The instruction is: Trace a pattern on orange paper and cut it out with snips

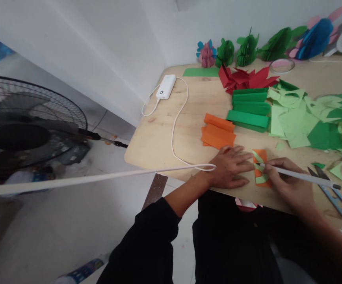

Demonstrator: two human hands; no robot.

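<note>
1. The left hand (231,167) lay flat, palm down and fingers spread, on the wooden surface (165,130), holding nothing; its fingertips pressed the left edge of a small orange paper piece (262,167).
2. The right hand (286,179) was closed around a white pen (301,177), whose tip met the orange piece at its middle, just beside the left fingertips.
3. The orange piece lay between the two hands near the front edge of the surface, with pale green strips (259,169) across it.
4. Just behind the left hand sat a stack of folded orange paper (218,132), close to the knuckles but apart from them.
5. Right of the right hand, a pair of blue-handled snips (335,197) lay on the surface, under the pen's far end.
6. A white cable (177,118) ran from beside the left wrist back to a white power bank (166,86) near the far left corner.
7. Behind the orange stack lay folded dark green paper (249,108), and to its right a spread of light green scraps (295,122).
8. Further back were red folded pieces (244,79) and, along the wall, a row of paper flowers (248,49) in green, pink and blue.
9. Off the surface to the left stood a black floor fan (29,126).
</note>
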